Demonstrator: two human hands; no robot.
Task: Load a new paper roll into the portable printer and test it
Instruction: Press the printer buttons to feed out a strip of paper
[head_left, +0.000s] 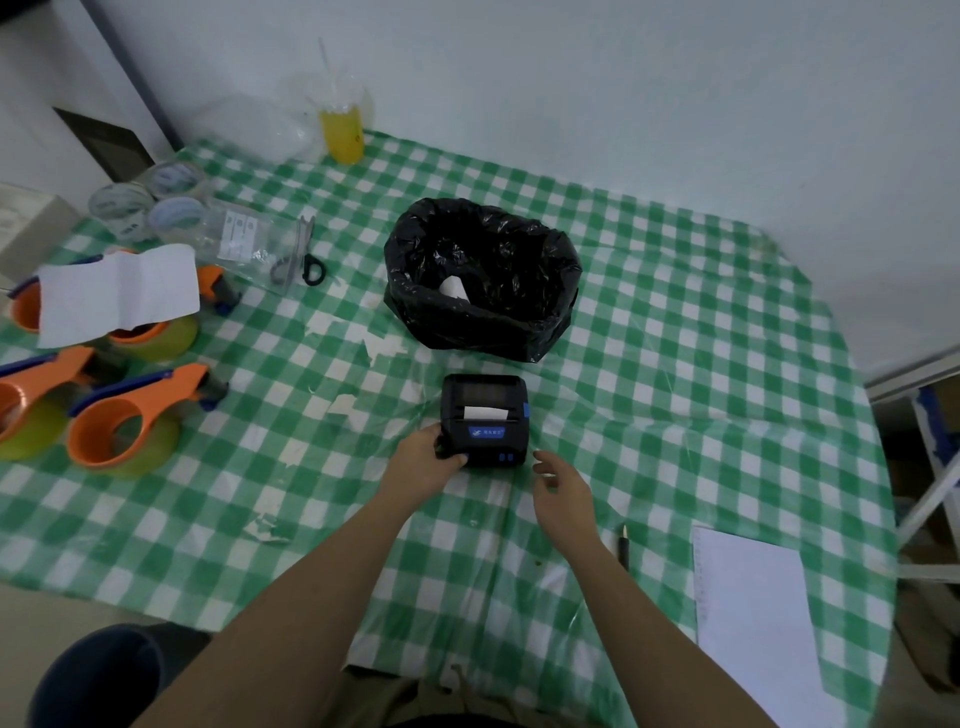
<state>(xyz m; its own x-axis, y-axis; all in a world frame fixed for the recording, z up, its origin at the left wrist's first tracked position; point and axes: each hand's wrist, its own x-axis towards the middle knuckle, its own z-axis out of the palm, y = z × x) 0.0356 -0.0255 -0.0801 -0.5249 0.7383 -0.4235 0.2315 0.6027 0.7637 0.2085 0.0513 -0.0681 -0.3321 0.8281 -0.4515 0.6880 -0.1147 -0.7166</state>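
Note:
A small black portable printer (484, 415) with blue buttons sits on the green checked tablecloth near the table's middle. A short white strip of paper (484, 413) sticks out of its slot. My left hand (428, 460) grips the printer's near left corner, thumb resting by a blue button. My right hand (558, 486) hovers just right of the printer, fingers loosely apart, touching nothing. Behind the printer stands a black plastic bag (483, 275), open at the top, with a white paper roll (454, 288) inside.
Orange tape dispensers (130, 421) and a white sheet (117, 293) crowd the left edge. Scissors (306, 254), tape rolls (150, 200) and a yellow drink (342, 130) lie at the back left. A pen (623, 545) and white paper (753, 623) lie at right.

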